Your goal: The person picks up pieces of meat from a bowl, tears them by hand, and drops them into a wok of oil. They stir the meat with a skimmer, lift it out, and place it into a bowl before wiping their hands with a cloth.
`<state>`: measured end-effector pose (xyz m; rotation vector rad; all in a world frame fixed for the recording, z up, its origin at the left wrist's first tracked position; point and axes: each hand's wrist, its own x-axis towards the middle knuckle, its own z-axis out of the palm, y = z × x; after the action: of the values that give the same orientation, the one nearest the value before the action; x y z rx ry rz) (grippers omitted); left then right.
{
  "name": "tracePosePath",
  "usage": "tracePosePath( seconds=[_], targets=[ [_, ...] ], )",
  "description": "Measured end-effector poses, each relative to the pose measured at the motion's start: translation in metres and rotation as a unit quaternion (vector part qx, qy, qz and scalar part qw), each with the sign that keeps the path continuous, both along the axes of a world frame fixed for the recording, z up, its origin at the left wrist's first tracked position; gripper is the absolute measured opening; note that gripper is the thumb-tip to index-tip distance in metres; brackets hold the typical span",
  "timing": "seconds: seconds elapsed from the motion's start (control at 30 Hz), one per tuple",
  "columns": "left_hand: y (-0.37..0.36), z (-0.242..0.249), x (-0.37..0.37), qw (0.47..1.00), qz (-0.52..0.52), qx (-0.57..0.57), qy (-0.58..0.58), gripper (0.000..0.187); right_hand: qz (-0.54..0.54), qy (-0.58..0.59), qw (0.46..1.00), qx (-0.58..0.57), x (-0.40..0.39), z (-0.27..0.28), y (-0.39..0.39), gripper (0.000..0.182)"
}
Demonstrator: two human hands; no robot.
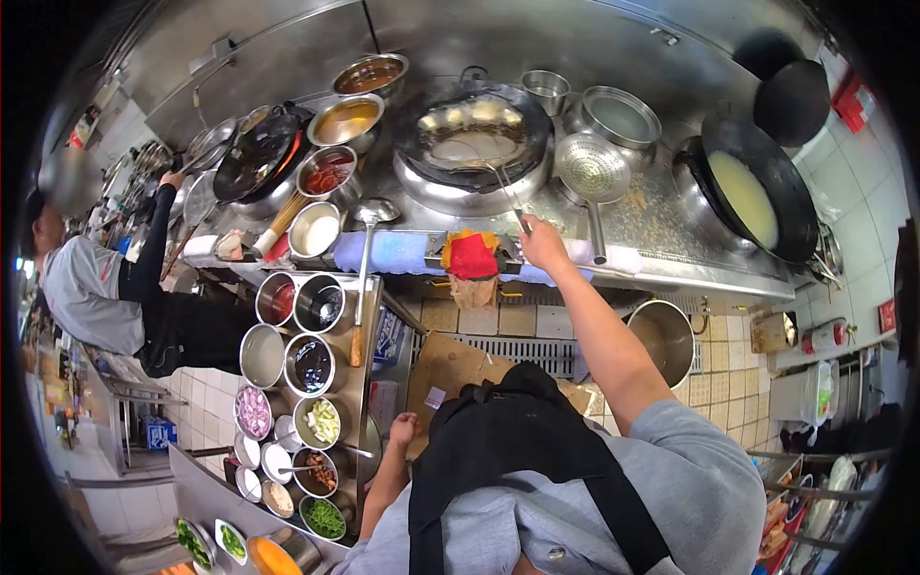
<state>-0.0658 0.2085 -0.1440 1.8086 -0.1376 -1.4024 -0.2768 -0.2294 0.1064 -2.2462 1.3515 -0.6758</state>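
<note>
While the right hand [542,241] reaches forward over the front edge of the stove [661,225], its fingers are wrapped around the handle of a wire skimmer [498,177]. Skimmer head sits inside the centre wok [474,134], over pale pieces lying in the oil. Wok is straight ahead, on the middle burner.

Left hand [402,428] hangs low beside the apron [508,431], next to the side table [369,316]. Fingers loosely curled, holding nothing, touching nothing I can make out.

Around the wok:
- perforated strainer [592,168] just right of it, handle pointing back toward the person
- second wok [747,196] far right, pale liquid inside
- steel bowl [621,117] and small steel pot [546,91] behind, near the back wall
- red and yellow cloth [471,257] on the stove's front ledge, just left of the right hand
- ladle [369,216] left of the cloth, cup on the ledge, long handle running down onto the side table

Side table carries round steel tubs: chopped red onion [253,410], chopped greens [324,517], dark sauces, others too small to identify.

Second person [105,287] stands far left at another station, one arm raised to a black pan [259,153].
</note>
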Motion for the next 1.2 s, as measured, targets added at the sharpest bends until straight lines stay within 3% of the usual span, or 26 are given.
tracePosePath(
  seconds=[0.2, 0.3, 0.33, 0.37, 0.5, 0.57, 0.67, 0.7, 0.8, 0.87, 0.9, 0.97, 1.1, 1.2],
  targets=[
    [0.030, -0.012, -0.003, 0.998, -0.017, 0.039, -0.047, 0.017, -0.024, -0.083, 0.996, -0.007, -0.010, -0.029, -0.009, 0.035],
    [0.034, -0.017, -0.003, 0.998, 0.051, 0.019, 0.025, 0.016, -0.073, -0.183, 0.980, 0.000, -0.029, -0.045, -0.007, 0.036],
    [0.032, -0.011, -0.005, 0.998, 0.053, 0.030, 0.006, 0.016, -0.151, -0.290, 0.934, 0.144, -0.035, -0.040, 0.003, 0.034],
    [0.033, -0.011, -0.005, 0.998, 0.055, 0.040, -0.013, 0.015, -0.224, -0.385, 0.849, 0.282, -0.042, -0.046, 0.011, 0.032],
    [0.033, -0.022, 0.001, 0.996, 0.074, -0.004, 0.038, 0.016, -0.185, -0.342, 0.860, 0.330, -0.085, -0.110, 0.040, 0.024],
    [0.028, -0.017, 0.002, 0.998, 0.037, 0.018, 0.044, 0.017, -0.156, -0.268, 0.900, 0.307, -0.100, -0.144, 0.069, 0.021],
    [0.011, -0.010, 0.003, 0.998, -0.003, 0.061, -0.009, 0.021, -0.068, -0.033, 0.965, 0.252, -0.127, -0.202, 0.117, 0.020],
    [0.006, -0.013, 0.006, 0.998, -0.005, 0.059, -0.008, 0.021, -0.028, 0.043, 0.969, 0.240, -0.136, -0.220, 0.132, 0.021],
    [-0.009, -0.013, 0.012, 0.994, -0.076, 0.054, -0.051, 0.024, 0.053, 0.087, 0.965, 0.243, -0.163, -0.260, 0.171, 0.020],
    [-0.027, 0.007, 0.011, 0.996, -0.054, 0.070, -0.023, 0.026, 0.189, 0.162, 0.938, 0.240, -0.178, -0.279, 0.183, 0.023],
    [-0.033, 0.012, 0.010, 0.995, -0.059, 0.071, -0.022, 0.026, 0.184, 0.161, 0.939, 0.242, -0.182, -0.276, 0.186, 0.023],
    [-0.042, 0.010, 0.012, 0.996, -0.053, 0.067, 0.001, 0.026, 0.065, 0.171, 0.926, 0.330, -0.176, -0.230, 0.189, 0.024],
    [-0.056, 0.020, 0.008, 0.990, -0.115, 0.073, -0.027, 0.027, 0.056, 0.172, 0.923, 0.340, -0.197, -0.245, 0.170, 0.029],
    [-0.051, 0.008, 0.004, 0.989, -0.136, 0.032, -0.052, 0.028, -0.012, 0.142, 0.932, 0.335, -0.201, -0.242, 0.158, 0.029]
  ],
)
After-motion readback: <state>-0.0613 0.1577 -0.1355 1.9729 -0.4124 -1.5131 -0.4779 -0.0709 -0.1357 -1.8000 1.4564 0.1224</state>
